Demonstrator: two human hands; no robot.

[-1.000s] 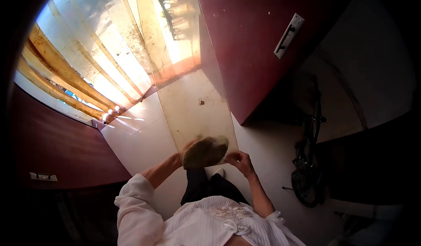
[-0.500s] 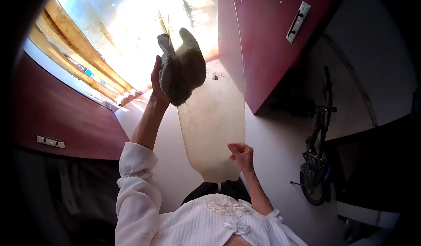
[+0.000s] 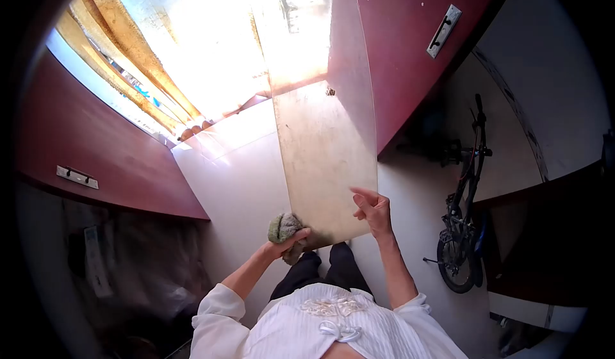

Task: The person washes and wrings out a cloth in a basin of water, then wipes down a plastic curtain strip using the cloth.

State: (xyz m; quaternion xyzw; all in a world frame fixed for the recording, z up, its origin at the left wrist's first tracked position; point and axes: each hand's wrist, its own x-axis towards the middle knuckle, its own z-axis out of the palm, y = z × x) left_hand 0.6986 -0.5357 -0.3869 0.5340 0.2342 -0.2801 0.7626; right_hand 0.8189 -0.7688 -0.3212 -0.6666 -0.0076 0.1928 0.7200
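Note:
My left hand (image 3: 287, 244) is closed around a bunched grey-green cloth (image 3: 285, 228), low beside the bottom left corner of a long, pale, see-through panel (image 3: 327, 160). The cloth looks thick and fuzzy. At the panel's right edge, my right hand (image 3: 373, 212) is closed with curled fingers and one finger partly stretched out. It seems to grip that edge, though the contact is hard to make out. A small dark mark (image 3: 330, 92) shows on the panel, whose upper part overlaps the bright doorway and a red door.
Red door leaves with metal handles stand at left (image 3: 115, 147) and right (image 3: 410, 58). Yellow curtains (image 3: 122, 39) hang in the bright opening. A dark bicycle (image 3: 462, 218) stands at right, on the pale floor (image 3: 234, 186). Dim, covered items lie at lower left.
My left hand has come down from high on the panel to its lower left corner, with the cloth now bunched smaller. My right hand and the panel appear slightly further right and higher in view.

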